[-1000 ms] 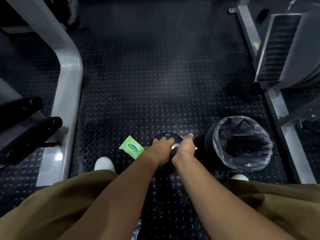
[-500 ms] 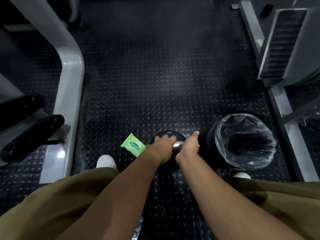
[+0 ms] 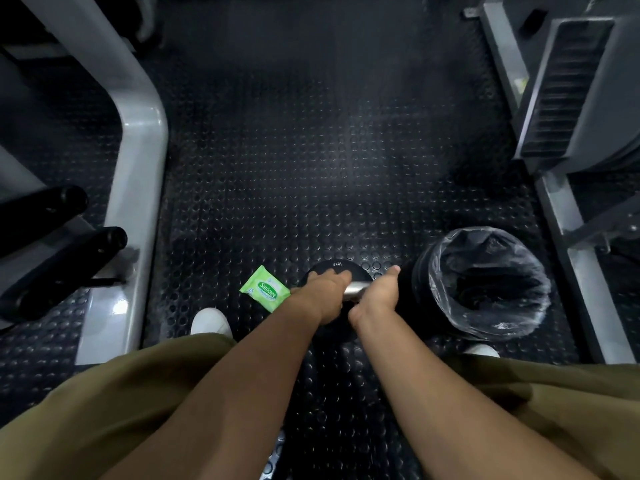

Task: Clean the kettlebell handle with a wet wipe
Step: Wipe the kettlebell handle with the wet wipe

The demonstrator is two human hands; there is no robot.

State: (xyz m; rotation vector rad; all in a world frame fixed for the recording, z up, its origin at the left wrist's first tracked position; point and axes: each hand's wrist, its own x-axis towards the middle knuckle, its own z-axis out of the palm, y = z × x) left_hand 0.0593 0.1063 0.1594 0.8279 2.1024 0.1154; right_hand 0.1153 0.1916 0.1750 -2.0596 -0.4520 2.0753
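Observation:
A black kettlebell (image 3: 337, 266) with a silvery handle (image 3: 356, 288) stands on the studded rubber floor between my feet. My left hand (image 3: 323, 294) grips the left end of the handle. My right hand (image 3: 377, 297) is curled over the right end, thumb pointing forward. A short bare stretch of handle shows between the two hands. No wipe shows; anything under my right palm is hidden. A green wet wipe pack (image 3: 265, 288) lies flat on the floor just left of the kettlebell.
A black bin with a clear liner (image 3: 485, 282) stands right of the kettlebell, almost touching it. Grey machine frames run along the left (image 3: 138, 161) and right (image 3: 568, 258). Black padded rollers (image 3: 62, 265) stick out at left. My white shoes (image 3: 209, 322) flank the kettlebell.
My right hand has slid a little to the right along the handle, baring more metal between the hands. My left hand has kept its grip.

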